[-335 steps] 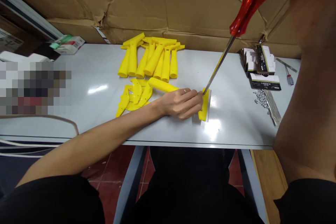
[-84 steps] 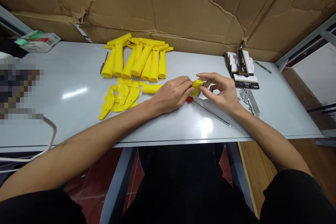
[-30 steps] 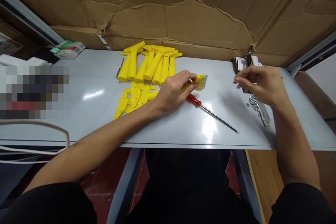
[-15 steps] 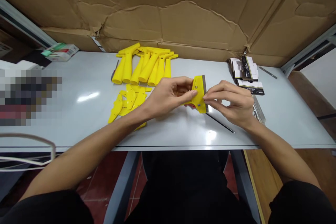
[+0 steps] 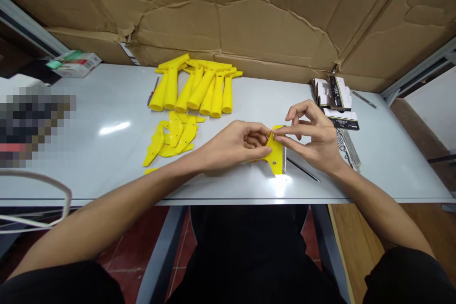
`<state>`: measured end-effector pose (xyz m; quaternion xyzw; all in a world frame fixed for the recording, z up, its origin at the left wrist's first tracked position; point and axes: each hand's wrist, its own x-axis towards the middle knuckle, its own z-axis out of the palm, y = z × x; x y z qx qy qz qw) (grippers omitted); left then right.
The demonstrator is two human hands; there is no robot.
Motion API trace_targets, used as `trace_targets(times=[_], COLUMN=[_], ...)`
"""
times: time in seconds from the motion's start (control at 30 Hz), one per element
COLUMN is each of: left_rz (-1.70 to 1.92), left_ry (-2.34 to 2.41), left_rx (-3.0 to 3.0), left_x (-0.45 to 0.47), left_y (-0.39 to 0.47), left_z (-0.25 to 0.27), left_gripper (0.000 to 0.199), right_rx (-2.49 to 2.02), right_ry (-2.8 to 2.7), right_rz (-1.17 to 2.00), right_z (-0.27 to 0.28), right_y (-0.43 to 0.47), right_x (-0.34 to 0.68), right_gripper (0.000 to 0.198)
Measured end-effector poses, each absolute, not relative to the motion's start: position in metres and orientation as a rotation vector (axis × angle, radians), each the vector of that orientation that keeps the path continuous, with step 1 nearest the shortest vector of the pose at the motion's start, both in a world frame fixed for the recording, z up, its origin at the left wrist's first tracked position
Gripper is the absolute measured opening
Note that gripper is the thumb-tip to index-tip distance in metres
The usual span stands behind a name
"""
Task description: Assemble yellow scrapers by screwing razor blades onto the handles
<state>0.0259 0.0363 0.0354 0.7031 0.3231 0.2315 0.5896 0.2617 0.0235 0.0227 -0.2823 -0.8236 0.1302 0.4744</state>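
Observation:
My left hand [image 5: 240,146] is closed around the handle part of a yellow scraper [image 5: 277,156], thumb on its face. A thin metal blade runs along the scraper's right edge, and a screw shows low on its face. With thumb and index finger, my right hand [image 5: 311,137] pinches at the scraper's upper end, its other fingers raised. What sits between those fingertips is too small to make out. On the table beneath lies a thin dark rod [image 5: 302,170], like a screwdriver shaft, its left end hidden behind the scraper.
Yellow scraper handles [image 5: 201,86] lie piled at the back, with flat yellow plates [image 5: 174,135] in front. To the right are small blade boxes [image 5: 340,104], a loose blade [image 5: 364,99], and small screws beside metal strips [image 5: 349,149]. Cardboard [image 5: 228,23] walls the back.
Both hands have lowered the scraper toward the table and turned it slightly. My right fingertips have moved from the blade edge to the scraper's upper end.

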Motion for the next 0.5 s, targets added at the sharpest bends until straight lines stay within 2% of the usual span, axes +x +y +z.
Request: trace_targets(times=[0.5], left_rz=[0.586], left_ry=[0.793], left_rx=[1.535], left_x=[0.0262], left_y=[0.0357], left_z=[0.0307], left_gripper=[0.023], right_rx=[-0.738], right_ry=[-2.065], right_rz=[0.3], right_z=[0.0175], right_y=[0.0206], right_x=[0.2585], right_gripper=[0.017])
